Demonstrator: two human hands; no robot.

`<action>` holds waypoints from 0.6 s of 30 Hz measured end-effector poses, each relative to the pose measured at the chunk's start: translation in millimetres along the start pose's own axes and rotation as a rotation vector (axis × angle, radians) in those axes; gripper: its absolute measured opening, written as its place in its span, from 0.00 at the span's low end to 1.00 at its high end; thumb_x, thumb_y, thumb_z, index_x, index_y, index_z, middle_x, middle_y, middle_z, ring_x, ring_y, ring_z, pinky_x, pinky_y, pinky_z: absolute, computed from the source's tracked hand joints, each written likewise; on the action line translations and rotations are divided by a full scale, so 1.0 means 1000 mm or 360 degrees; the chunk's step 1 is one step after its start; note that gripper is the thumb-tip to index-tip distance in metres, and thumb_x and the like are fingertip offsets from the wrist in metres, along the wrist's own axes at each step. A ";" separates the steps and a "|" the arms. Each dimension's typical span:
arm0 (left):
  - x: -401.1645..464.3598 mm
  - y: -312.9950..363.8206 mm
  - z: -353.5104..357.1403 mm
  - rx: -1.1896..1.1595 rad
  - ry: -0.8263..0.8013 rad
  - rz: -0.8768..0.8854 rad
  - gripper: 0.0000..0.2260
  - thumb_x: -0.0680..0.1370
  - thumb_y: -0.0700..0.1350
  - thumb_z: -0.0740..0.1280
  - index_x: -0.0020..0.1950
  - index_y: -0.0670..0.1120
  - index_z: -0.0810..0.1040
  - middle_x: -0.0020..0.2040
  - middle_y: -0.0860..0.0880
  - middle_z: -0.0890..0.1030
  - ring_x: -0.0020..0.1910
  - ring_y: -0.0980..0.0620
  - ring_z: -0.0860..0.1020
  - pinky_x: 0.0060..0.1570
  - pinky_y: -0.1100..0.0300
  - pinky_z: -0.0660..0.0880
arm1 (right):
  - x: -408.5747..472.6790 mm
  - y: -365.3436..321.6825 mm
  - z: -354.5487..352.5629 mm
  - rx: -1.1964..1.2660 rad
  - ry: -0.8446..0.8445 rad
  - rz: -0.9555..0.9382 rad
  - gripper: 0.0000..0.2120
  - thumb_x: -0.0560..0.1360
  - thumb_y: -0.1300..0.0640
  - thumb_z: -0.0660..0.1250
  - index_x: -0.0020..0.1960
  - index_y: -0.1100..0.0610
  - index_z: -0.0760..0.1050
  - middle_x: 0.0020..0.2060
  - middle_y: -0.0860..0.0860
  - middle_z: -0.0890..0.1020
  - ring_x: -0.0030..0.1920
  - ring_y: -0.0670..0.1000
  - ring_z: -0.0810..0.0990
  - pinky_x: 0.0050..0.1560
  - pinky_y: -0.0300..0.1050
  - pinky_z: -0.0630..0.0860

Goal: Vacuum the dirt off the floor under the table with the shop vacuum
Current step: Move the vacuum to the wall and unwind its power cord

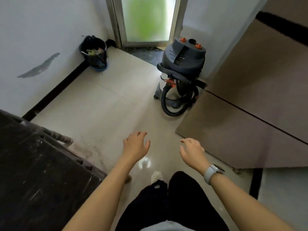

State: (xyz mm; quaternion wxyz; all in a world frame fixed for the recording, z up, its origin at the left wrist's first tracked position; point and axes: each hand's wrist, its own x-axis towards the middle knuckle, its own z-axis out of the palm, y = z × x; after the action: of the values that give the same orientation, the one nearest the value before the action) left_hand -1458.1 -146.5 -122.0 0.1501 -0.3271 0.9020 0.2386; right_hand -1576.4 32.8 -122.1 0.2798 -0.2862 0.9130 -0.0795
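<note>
The shop vacuum (182, 64) stands ahead on the right, with a grey lid, orange clips and a steel drum. Its black hose (168, 104) is coiled around the base. A dark table (38, 172) fills the lower left, and dusty dirt (86, 150) lies on the pale floor beside its edge. My left hand (135, 145) and my right hand (191, 151) are held out in front of me, fingers relaxed and empty, well short of the vacuum. A white watch is on my right wrist.
A black bin (94, 52) full of rubbish sits in the far left corner by the white wall. A frosted glass door (146, 19) is straight ahead. Brown cabinet panels (250, 97) run along the right, close to the vacuum.
</note>
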 end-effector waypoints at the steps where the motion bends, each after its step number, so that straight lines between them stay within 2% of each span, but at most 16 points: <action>1: 0.017 -0.001 -0.010 -0.0011 0.0026 -0.0006 0.20 0.80 0.53 0.57 0.72 0.49 0.66 0.70 0.48 0.69 0.68 0.47 0.68 0.64 0.51 0.64 | 0.020 -0.008 -0.010 -0.0007 0.0010 -0.0021 0.18 0.80 0.54 0.54 0.69 0.54 0.67 0.68 0.51 0.69 0.69 0.53 0.64 0.68 0.49 0.61; 8: 0.146 -0.022 -0.069 -0.0105 0.0052 -0.0132 0.21 0.80 0.53 0.57 0.72 0.49 0.66 0.70 0.48 0.68 0.68 0.48 0.67 0.65 0.52 0.63 | 0.182 -0.064 -0.065 -0.0029 -0.0075 -0.0156 0.20 0.81 0.53 0.54 0.72 0.55 0.64 0.70 0.51 0.68 0.72 0.53 0.61 0.70 0.51 0.60; 13: 0.271 -0.028 -0.144 -0.0067 0.0111 -0.0179 0.21 0.81 0.52 0.56 0.73 0.49 0.64 0.70 0.48 0.67 0.68 0.47 0.66 0.65 0.52 0.62 | 0.314 -0.114 -0.112 -0.0022 -0.0050 -0.0235 0.20 0.80 0.55 0.55 0.71 0.56 0.64 0.69 0.52 0.68 0.70 0.54 0.63 0.69 0.53 0.62; 18: 0.382 -0.028 -0.225 0.0014 0.0197 -0.0073 0.21 0.81 0.52 0.56 0.73 0.49 0.64 0.70 0.49 0.67 0.68 0.48 0.65 0.65 0.54 0.60 | 0.422 -0.158 -0.167 -0.0032 0.0078 -0.0218 0.20 0.79 0.54 0.56 0.70 0.54 0.66 0.67 0.51 0.70 0.69 0.53 0.64 0.69 0.52 0.62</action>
State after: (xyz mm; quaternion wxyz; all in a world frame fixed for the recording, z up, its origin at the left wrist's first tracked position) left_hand -1748.5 -481.9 -104.7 0.1010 -0.3613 0.9028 0.2105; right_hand -1880.6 -339.1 -131.8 0.2485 -0.3486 0.8986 -0.0964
